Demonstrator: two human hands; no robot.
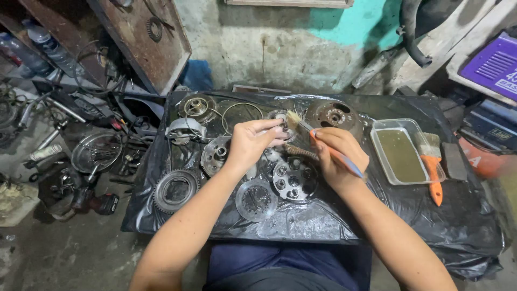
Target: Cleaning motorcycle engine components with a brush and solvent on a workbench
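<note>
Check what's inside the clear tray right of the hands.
The clear tray holds murky yellowish-brown liquid. An orange-handled brush lies on its right rim. The liquid is too cloudy to tell whether anything sits submerged at the bottom.

Left hand point(252, 141) covers most of the small metal part point(280, 123) it holds; shape can't be told. Right hand point(338, 157) wraps the middle of the brush point(301, 125); only bristles and handle tip show. Spring point(297, 152) between the hands partly hidden under right fingers. Both forearms cut off by bottom edge. Purple box point(493, 64) far right of the hands cut by the edge. Tools in the tray point(96, 153) left of the hands too small to tell.
</note>
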